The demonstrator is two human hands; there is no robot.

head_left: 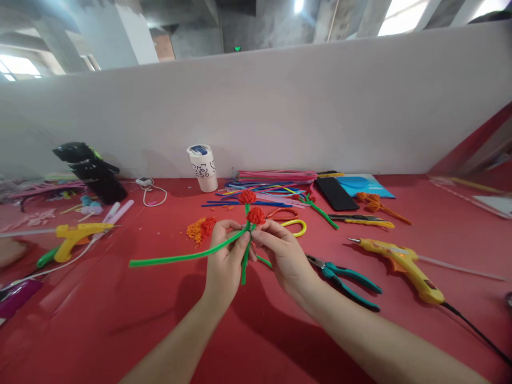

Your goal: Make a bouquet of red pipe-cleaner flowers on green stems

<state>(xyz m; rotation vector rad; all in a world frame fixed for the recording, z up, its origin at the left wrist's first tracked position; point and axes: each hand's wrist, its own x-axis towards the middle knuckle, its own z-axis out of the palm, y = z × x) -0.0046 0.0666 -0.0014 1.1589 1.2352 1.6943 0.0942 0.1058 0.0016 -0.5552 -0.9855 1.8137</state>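
Observation:
Both my hands meet in front of me above the red table, around green pipe cleaner stems. My left hand point(227, 256) pinches the stems between thumb and fingers. From there a long green pipe cleaner point(172, 260) sticks out to the left. My right hand point(280, 248) grips the same bundle from the other side, its fingertips close to the left thumb. Two fluffy red flower heads stand above the fingers, a farther one point(247, 197) and a nearer one point(256, 216). A green stem end point(244, 269) hangs below. Fingers hide where the stems join.
Teal-handled pliers point(344, 280) and a yellow glue gun point(404, 264) lie on the right. Scissors point(294, 226) lie behind my hands, near loose pipe cleaners point(276, 178). Orange-red clippings point(200, 229), a white tumbler point(203, 169) and another glue gun point(74, 237) are leftward. Another person's hand point(12, 252) shows far left.

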